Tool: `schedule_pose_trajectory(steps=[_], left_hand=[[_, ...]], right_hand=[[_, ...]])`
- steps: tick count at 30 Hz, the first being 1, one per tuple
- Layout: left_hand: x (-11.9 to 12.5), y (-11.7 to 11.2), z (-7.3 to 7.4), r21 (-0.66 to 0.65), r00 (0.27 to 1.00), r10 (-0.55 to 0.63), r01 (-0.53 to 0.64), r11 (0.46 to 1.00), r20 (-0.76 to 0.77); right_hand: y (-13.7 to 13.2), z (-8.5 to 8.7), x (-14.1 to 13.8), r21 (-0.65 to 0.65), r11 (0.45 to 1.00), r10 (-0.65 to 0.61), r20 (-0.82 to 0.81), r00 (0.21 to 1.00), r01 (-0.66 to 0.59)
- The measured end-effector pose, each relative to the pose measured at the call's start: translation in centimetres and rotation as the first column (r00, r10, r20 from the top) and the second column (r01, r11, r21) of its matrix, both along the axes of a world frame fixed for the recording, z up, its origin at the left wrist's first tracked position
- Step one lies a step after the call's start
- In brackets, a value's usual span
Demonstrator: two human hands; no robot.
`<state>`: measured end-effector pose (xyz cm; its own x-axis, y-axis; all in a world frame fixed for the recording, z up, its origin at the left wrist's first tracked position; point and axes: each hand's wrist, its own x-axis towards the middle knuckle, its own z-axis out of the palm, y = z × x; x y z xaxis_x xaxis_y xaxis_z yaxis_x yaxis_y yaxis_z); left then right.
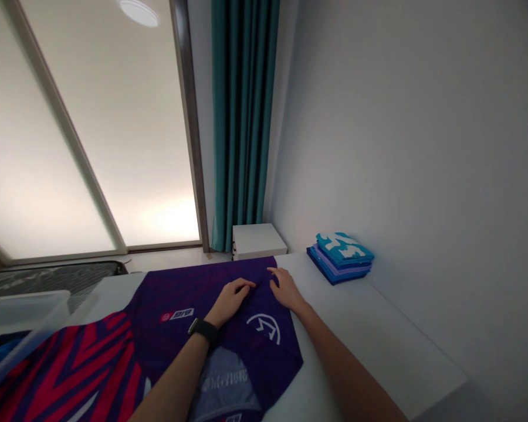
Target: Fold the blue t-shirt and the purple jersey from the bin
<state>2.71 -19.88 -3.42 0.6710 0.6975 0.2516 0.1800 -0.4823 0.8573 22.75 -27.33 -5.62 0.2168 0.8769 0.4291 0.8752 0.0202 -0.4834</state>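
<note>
A purple sports jersey (158,293) with red stripes and white logos lies spread on the white table, its striped part trailing toward the lower left. My left hand (231,300), with a dark watch on the wrist, rests on the purple cloth. Its fingers are drawn together, and their tips appear to pinch a bit of fabric. Just to the right, my right hand (286,289) is at the jersey's far right edge, thumb and fingers apart, the tips touching the cloth. Inside the neck opening a greyish-blue lining with faint lettering shows.
A stack of folded blue and lilac clothes (341,258) sits by the wall on the white table (369,334). At left stands a clear plastic bin (48,319) with dark and blue cloth inside. Beyond the table are a white cabinet (257,239) and a teal curtain (244,129).
</note>
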Motion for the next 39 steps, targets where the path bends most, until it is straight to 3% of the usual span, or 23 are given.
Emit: schedule_pose_trajectory(steps=[7, 10, 14, 17, 19, 22, 26, 34, 39], left_hand=[[-0.1, -0.5, 0.7, -0.004, 0.999, -0.023, 0.023, 1.0, -0.031], [0.0, -0.4, 0.4, -0.011, 0.999, -0.022, 0.022, 1.0, -0.036], [0.1, 0.5, -0.3, 0.01, 0.994, 0.101, -0.101, 0.995, 0.041], [0.4, 1.4, -0.4, 0.141, 0.978, 0.199, -0.205, 0.969, 0.056], [0.8, 2.0, -0.1, 0.272, 0.984, 0.18, -0.175, 0.946, 0.007], [1.6, 2.9, 0.6, 0.425, 0.989, 0.047, 0.018, 0.905, -0.142], [2.6, 4.0, 1.0, 0.413, 0.962, -0.09, 0.194, 0.89, -0.258], [2.7, 4.7, -0.5, 0.207, 0.984, -0.07, 0.104, 0.973, -0.165], [2.6, 4.2, -0.8, 0.306, 0.963, 0.0, 0.085, 0.948, -0.268]], right_hand=[[-0.7, 0.2, 0.0, -0.043, 0.996, -0.071, 0.049, 0.996, 0.073], [-0.9, 0.5, -0.2, -0.007, 1.0, -0.02, 0.087, 0.996, 0.021], [-0.9, 0.6, -0.4, 0.004, 0.994, 0.113, 0.085, 0.99, -0.113], [-0.9, 0.5, -0.4, -0.043, 0.992, 0.125, 0.061, 0.99, -0.123], [-0.9, 0.5, -0.4, -0.047, 0.991, 0.131, 0.066, 0.989, -0.128], [-1.0, 0.5, -0.5, -0.034, 0.99, 0.142, 0.077, 0.987, -0.14], [-1.1, 0.5, -0.6, -0.031, 0.991, 0.135, 0.075, 0.988, -0.133], [-0.9, 0.5, -0.5, -0.012, 0.995, 0.102, 0.019, 0.995, -0.102], [-0.9, 0.5, -0.4, 0.015, 0.997, 0.081, -0.021, 0.997, -0.08]])
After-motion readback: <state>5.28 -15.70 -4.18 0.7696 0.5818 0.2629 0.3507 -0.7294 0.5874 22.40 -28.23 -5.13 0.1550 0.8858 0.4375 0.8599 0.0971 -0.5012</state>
